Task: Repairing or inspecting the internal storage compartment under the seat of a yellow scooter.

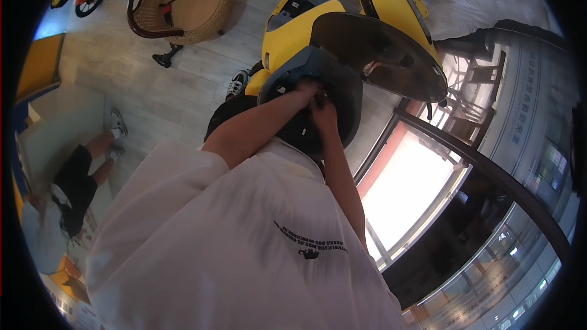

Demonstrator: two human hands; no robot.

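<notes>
Pale plank floor runs under everything here, with a wicker chair (183,3) up at the far left, a glass wall (489,165) curving down the right side, and another person (76,180) crouched by a low platform at the left.

From the head camera, my white shirt (244,244) fills the lower middle, and both my forearms reach up to the dark grey front panel (318,95) of a yellow scooter (342,6). My left hand (306,90) and right hand (322,110) meet on that panel, touching each other, fingers curled in against it; whether they pinch a clip, a screw or only the panel's edge I cannot tell, since the knuckles cover the spot.

To work this well, I judge I should keep one hand bracing the panel while the other does the fine work, wrists close, pressing squarely so nothing slips.

The panel sits just below the tinted windscreen (382,55), which slants away to the upper right. The scooter's long axis runs from my hands up toward the top of the picture, and the panel's inner side seems to face me.
</notes>
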